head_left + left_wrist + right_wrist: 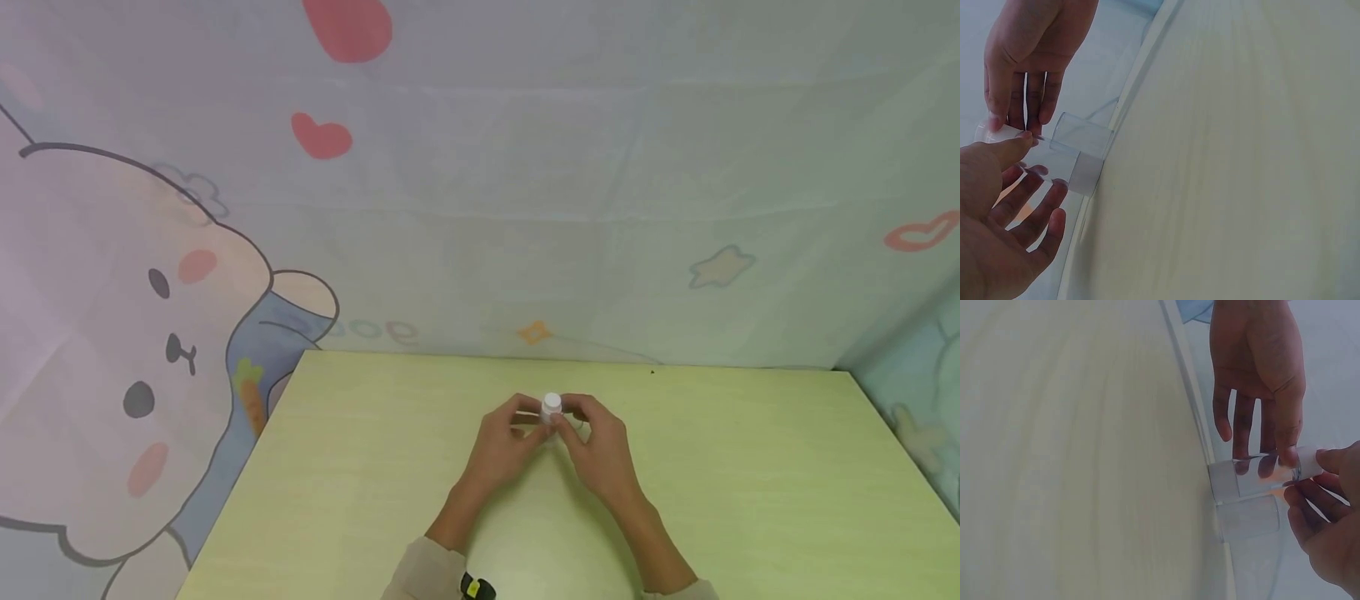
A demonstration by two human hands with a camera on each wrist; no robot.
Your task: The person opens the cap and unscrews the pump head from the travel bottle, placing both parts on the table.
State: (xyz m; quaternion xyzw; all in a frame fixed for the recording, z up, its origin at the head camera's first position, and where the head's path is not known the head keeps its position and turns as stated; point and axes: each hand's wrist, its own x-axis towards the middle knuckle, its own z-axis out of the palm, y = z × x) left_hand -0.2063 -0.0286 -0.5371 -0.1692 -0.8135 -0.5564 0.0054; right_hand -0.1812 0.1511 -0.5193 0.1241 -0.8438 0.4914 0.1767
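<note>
A small clear bottle (1063, 164) with a white cap (552, 401) and a whitish lower part (1088, 174) stands upright on the table. My left hand (501, 446) grips the bottle's body between thumb and fingers. The thumb and fingers of my right hand (606, 454) pinch the white cap at the top. Close beside the bottle, on the right hand's side, is a clear cup (1249, 517). In the head view the right hand mostly hides this cup.
The pale yellow-green table (750, 467) spreads to both sides of the hands. Behind it hangs a light cloth backdrop (525, 208) printed with hearts, stars and a cartoon animal. A black and yellow object (477, 587) shows at the left sleeve.
</note>
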